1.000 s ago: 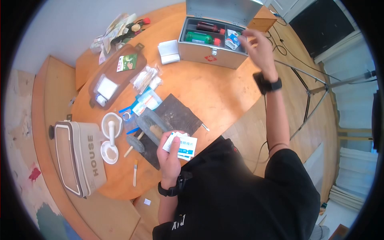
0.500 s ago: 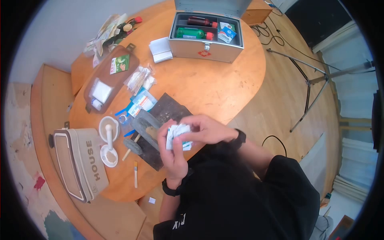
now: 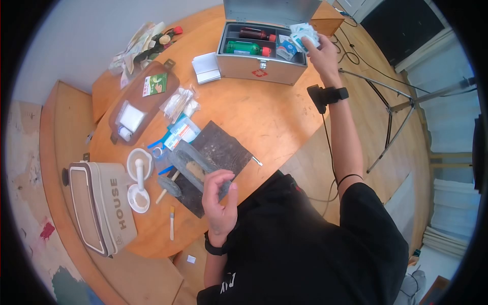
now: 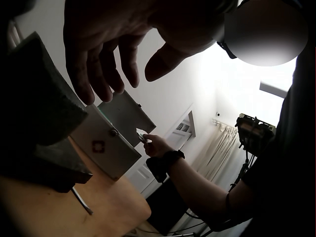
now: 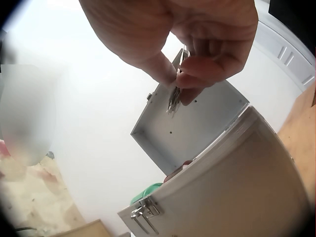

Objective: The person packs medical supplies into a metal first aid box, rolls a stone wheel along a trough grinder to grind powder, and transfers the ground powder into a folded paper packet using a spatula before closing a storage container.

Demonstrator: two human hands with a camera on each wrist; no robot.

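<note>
My right hand [image 3: 324,55] pinches a fanned stack of small white-and-blue packets [image 3: 304,36] over the right end of the open first-aid box [image 3: 262,68]. In the right wrist view the packets [image 5: 174,98] show edge-on between thumb and fingers. Inside the box lie a green bottle [image 3: 243,48] and a dark red bottle [image 3: 254,33], both red-capped, with a blue-and-white packet [image 3: 286,48] in the right compartment. My left hand [image 3: 219,206], fingers loosely bent and holding nothing, hovers by the near end of the grey stone trough [image 3: 189,160].
A dark board [image 3: 218,145] lies under the trough. To the left are a white mortar [image 3: 140,157], a brush [image 3: 172,223] and a beige HOUSE case [image 3: 109,203]. Farther back are bagged cotton swabs [image 3: 178,101], a brown tray [image 3: 119,109] and white folded paper [image 3: 206,67]. A tripod [image 3: 389,122] stands right.
The packets went from my left hand, where both hands met half a second ago, into my right hand, now out over the box. My left hand stayed near the trough and let them go.
</note>
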